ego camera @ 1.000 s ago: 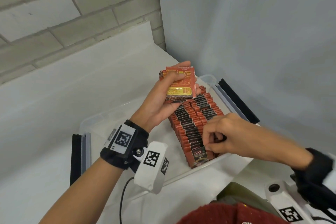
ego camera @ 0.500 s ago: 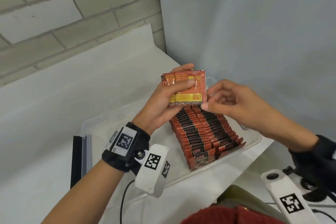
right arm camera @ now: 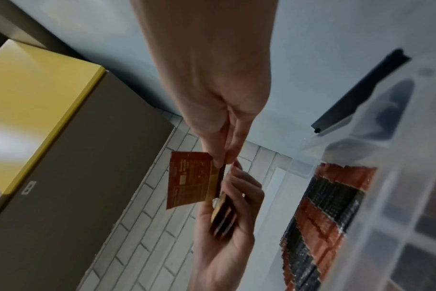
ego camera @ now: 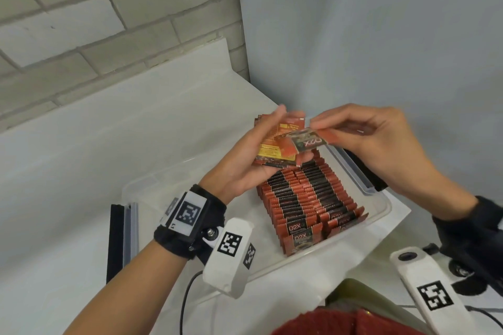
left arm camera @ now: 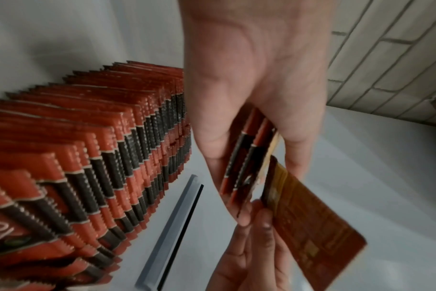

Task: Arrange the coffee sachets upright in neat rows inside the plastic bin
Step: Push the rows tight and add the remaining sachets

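Sachets stand in rows (ego camera: 304, 198) inside plastic bin (ego camera: 381, 215). Above it, left hand (ego camera: 245, 163) clasps a reserve stack (ego camera: 275, 144); right hand (ego camera: 381, 139) pinches one sachet (ego camera: 304, 140) off it, probably for slotting in.

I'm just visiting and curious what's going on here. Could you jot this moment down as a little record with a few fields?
Setting: white table in a corner, brick wall behind
Bin: clear plastic bin on the table
In the bin: two rows of red-and-black coffee sachets standing on edge
Left hand: holds a small stack of sachets above the bin
Right hand: fingers pinch a single sachet beside the stack
Stage: single sachet not yet in a row
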The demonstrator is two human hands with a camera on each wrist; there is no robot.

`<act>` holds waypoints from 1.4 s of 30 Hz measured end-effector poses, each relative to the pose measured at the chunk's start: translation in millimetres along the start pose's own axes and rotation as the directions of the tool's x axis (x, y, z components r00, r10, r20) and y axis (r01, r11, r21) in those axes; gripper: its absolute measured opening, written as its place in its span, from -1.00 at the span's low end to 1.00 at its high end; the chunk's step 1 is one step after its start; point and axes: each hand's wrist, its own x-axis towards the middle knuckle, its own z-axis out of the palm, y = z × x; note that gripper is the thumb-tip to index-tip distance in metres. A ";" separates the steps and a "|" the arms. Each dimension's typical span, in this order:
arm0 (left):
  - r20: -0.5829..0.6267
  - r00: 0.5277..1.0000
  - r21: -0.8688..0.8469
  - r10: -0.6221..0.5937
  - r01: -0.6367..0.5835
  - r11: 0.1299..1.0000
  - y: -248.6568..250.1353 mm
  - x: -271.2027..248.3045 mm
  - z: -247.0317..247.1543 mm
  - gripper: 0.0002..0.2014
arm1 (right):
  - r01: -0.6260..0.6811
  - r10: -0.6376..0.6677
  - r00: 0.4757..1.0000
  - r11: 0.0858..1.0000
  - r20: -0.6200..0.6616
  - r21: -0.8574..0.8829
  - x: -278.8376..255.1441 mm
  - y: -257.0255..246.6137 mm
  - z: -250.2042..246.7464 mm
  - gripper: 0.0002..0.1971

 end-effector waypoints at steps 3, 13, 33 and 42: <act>0.038 0.999 0.005 -0.010 0.009 1.000 -2.3 -0.1 -0.4 -0.77 | 0.053 -0.052 0.998 0.997 0.032 -0.050 -1.6 4.1 0.6 -0.79; 0.013 0.995 0.057 0.102 -0.102 0.993 -3.4 2.3 -1.6 -0.64 | -0.058 0.063 0.997 0.994 0.054 -0.092 -0.4 9.6 -2.4 -0.80; -0.080 0.947 -0.100 0.311 -0.318 0.943 0.9 6.1 -5.4 -0.67 | -0.372 0.361 0.928 0.887 0.093 0.273 -0.6 13.1 9.9 -0.77; -0.170 0.949 -0.178 0.267 -0.296 0.938 2.8 5.7 -5.4 -0.68 | -0.160 0.280 0.831 0.948 0.480 -0.276 -17.0 -0.1 -8.4 -0.90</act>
